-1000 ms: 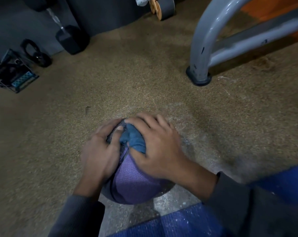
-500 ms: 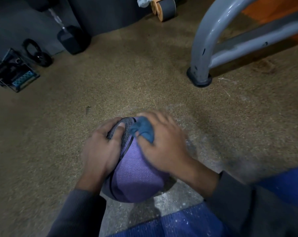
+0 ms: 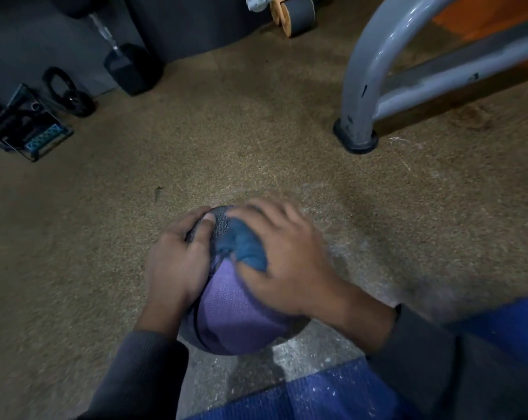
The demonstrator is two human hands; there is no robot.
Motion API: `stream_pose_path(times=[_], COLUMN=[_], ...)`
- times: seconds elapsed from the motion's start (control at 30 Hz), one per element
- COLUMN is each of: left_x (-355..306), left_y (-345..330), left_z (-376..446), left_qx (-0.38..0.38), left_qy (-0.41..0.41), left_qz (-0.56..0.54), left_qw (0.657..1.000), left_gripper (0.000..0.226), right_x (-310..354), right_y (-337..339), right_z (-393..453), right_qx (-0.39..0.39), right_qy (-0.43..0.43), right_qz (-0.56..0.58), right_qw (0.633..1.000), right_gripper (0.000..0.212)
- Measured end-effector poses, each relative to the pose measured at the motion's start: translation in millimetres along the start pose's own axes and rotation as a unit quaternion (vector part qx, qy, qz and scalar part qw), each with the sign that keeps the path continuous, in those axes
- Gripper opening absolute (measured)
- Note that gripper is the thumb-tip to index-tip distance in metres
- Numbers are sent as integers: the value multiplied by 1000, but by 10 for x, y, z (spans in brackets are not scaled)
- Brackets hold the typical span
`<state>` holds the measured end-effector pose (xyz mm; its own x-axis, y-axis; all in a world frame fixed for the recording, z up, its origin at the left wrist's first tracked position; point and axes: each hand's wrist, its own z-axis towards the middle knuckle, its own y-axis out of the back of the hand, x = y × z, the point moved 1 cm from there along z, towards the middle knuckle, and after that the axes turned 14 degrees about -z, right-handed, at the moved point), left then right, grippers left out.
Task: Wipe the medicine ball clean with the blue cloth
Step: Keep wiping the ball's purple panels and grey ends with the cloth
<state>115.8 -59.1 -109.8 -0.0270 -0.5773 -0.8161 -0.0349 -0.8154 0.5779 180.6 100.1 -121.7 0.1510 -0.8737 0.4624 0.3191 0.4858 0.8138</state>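
A purple and grey medicine ball point(image 3: 229, 313) sits on the brown floor just in front of me. My left hand point(image 3: 177, 262) rests on its left side with the fingers spread over the grey panel, steadying it. My right hand point(image 3: 287, 256) lies on the ball's top right and grips the bunched blue cloth point(image 3: 244, 247), pressing it against the ball. Most of the cloth is hidden under the palm; the hand is slightly blurred.
A grey metal frame leg point(image 3: 356, 116) stands on the floor at the right. A dumbbell point(image 3: 126, 68), a small kettlebell point(image 3: 71, 92) and a dark box point(image 3: 29, 128) lie at the back left, a roller wheel point(image 3: 293, 13) at the back. A blue mat point(image 3: 302, 395) lies at my knees.
My right hand has kept rubbing the cloth over the top of the ball, sliding a little forward and then back to the right. My left hand stays in place on the ball.
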Motion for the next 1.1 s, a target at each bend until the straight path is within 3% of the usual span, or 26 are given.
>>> stream_pose_path(times=[0.1,0.17,0.23,0.3,0.37,0.43,0.5,0.6,0.7,0.8,0.87,0.93,1.0,1.1], left_x=[-43,-42,-31,-18,9,11,-9,-57,-66,-35,-33,-43,-70,-85], left_y=[-16,-14,-26,-41,-32,-15,-16,-30,-19,-15,-19,-20,-32,-51], left_z=[-49,-131,-233,-266,-233,-167,-118,-161,-266,-314,-283,-235,-185,-189], left_qx=[-6,-19,-41,-64,-70,-61,-54,-48,-49,-72,-81,-78,-67,-54], left_qy=[-7,-13,-25,-25,-4,15,28,4,-28,-24,0,20,28,13], left_qz=[15,49,59,50,41,34,31,35,41,31,27,24,20,40], left_qw=[1000,999,997,996,997,997,998,998,998,997,996,996,997,998], left_gripper=[54,55,55,51,45,50,59,58,58,50,45,53,63,61], right_x=[48,-111,-359,-540,-554,-448,-212,-37,-231,-541,-561,-452,-202,7], right_y=[8,-72,-202,-311,-343,-312,-142,-29,-162,-384,-397,-330,-165,-45], right_z=[232,448,570,545,398,167,3,81,339,420,296,110,2,123], right_qx=[23,92,153,169,161,96,10,-19,52,126,120,55,-6,-5], right_qy=[-4,-58,-143,-238,-295,-261,-131,23,-73,-255,-303,-262,-140,-23], right_qz=[-1,48,162,250,242,178,103,30,105,258,263,194,105,30], right_qw=[1000,993,964,923,910,944,986,999,990,923,908,944,984,999], right_gripper=[55,38,12,19,15,17,40,53,42,25,20,26,43,53])
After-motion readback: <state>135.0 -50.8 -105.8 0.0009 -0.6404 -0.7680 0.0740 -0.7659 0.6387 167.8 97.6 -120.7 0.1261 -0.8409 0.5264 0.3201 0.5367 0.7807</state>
